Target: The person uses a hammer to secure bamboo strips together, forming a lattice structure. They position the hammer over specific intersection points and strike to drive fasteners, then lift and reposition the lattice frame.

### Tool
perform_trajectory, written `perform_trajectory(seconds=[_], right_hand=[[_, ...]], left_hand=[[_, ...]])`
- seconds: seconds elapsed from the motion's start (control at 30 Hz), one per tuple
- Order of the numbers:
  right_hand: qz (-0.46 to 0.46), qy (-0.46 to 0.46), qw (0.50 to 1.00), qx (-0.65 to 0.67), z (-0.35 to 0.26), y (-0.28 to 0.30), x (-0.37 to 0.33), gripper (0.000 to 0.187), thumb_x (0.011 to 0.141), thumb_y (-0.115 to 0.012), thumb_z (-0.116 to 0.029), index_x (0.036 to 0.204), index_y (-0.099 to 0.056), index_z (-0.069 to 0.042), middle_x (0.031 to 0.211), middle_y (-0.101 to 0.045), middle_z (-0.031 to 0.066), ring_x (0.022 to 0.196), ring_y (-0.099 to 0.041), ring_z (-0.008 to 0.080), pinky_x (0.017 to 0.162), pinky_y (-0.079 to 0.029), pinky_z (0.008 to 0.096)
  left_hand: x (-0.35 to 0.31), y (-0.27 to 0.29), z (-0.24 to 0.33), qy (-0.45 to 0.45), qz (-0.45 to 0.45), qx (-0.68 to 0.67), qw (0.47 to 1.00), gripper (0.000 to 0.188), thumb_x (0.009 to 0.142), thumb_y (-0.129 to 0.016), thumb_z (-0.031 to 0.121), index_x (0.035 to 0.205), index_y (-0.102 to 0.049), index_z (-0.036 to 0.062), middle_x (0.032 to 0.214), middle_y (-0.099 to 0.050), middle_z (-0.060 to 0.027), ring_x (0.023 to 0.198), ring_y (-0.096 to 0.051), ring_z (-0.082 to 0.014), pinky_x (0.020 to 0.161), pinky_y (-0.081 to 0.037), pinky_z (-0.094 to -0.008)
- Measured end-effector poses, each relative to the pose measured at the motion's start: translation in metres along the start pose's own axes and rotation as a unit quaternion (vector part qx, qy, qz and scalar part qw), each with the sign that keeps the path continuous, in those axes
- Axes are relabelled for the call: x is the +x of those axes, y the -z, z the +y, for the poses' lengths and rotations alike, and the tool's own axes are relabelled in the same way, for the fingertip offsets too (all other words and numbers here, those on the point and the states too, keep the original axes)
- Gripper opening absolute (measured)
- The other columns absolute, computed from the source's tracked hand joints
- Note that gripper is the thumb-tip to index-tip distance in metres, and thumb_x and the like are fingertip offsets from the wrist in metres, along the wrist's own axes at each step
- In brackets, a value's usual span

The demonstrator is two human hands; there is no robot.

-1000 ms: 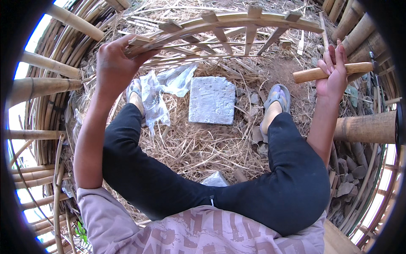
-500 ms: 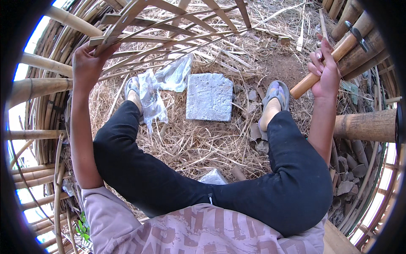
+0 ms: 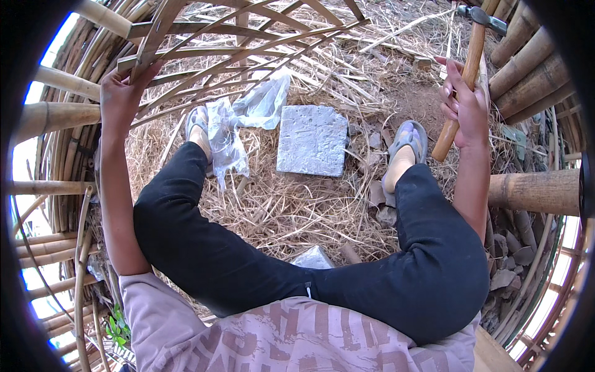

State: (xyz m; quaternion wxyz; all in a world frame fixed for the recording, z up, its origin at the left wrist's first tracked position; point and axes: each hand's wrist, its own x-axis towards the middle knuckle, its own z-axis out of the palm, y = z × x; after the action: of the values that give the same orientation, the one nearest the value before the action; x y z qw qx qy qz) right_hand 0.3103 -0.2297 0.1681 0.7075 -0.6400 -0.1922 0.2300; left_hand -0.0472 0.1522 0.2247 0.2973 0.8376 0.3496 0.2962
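Observation:
My left hand (image 3: 126, 94) is closed on the near left corner of a lattice of woven bamboo strips (image 3: 229, 53), which is held up off the ground and runs past the top of the view. On the right, my right hand (image 3: 466, 105) grips the wooden handle of a hammer (image 3: 475, 54). The hammer's metal head points up and away, and its handle end slants down beside my palm. Between my feet lies a pale square stone block (image 3: 312, 141), touched by neither hand.
Crumpled clear plastic (image 3: 230, 146) lies left of the block. Dry straw and shavings (image 3: 291, 211) cover the ground. Bamboo poles (image 3: 533, 191) stick in from the right, others (image 3: 65, 121) from the left. Broken stones (image 3: 505, 273) lie low on the right. A second pale block (image 3: 314, 257) shows under my legs.
The hammer has swung more upright, its head moving up and to the left, while its handle end dropped slightly. My left hand and the lattice have shifted slightly left.

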Motion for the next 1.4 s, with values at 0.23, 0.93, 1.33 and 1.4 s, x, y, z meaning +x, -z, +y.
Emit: perform_trajectory(seconds=[0.23,0.93,1.33,1.4], right_hand=[[-0.009,-0.009,0.999,-0.03,0.002,-0.007,0.002,0.034,0.097,-0.071,-0.033,0.116,-0.069,-0.005,0.068,-0.05,-0.0072,0.047,-0.033,-0.0026,0.039,-0.024,0.016],[-0.017,-0.01,0.999,-0.032,0.004,-0.009,0.004,0.036,0.097,-0.071,-0.033,0.116,-0.068,-0.003,0.066,-0.049,-0.0072,0.046,-0.034,-0.0025,0.038,-0.025,0.0162],[-0.016,-0.011,0.999,-0.035,0.006,-0.008,0.005,0.035,0.097,-0.071,-0.034,0.115,-0.069,-0.004,0.065,-0.05,-0.007,0.045,-0.034,-0.0028,0.038,-0.024,0.0159],[-0.015,-0.012,0.999,-0.037,0.006,-0.008,0.005,0.035,0.097,-0.071,-0.034,0.115,-0.069,-0.004,0.065,-0.05,-0.007,0.045,-0.034,-0.0028,0.038,-0.025,0.0159]], left_hand=[[-0.001,0.011,-0.007,0.028,0.012,0.038,0.999,0.032,0.087,-0.082,0.02,0.109,-0.076,-0.0014,0.096,-0.076,-0.0059,0.082,-0.066,-0.007,0.076,-0.05,-0.0236],[-0.002,0.013,-0.014,0.022,0.003,0.01,1.0,0.033,0.087,-0.083,0.023,0.11,-0.076,-0.0008,0.096,-0.076,-0.0068,0.084,-0.068,-0.008,0.078,-0.051,-0.0242],[0.0,0.012,-0.016,0.019,0.006,0.027,0.999,0.036,0.086,-0.084,0.025,0.109,-0.076,-0.0008,0.094,-0.077,-0.0079,0.083,-0.068,-0.008,0.078,-0.051,-0.0231],[0.0,0.012,-0.016,0.02,0.007,0.028,0.999,0.036,0.086,-0.084,0.025,0.109,-0.076,-0.0007,0.094,-0.077,-0.008,0.083,-0.069,-0.0083,0.078,-0.051,-0.0233]])
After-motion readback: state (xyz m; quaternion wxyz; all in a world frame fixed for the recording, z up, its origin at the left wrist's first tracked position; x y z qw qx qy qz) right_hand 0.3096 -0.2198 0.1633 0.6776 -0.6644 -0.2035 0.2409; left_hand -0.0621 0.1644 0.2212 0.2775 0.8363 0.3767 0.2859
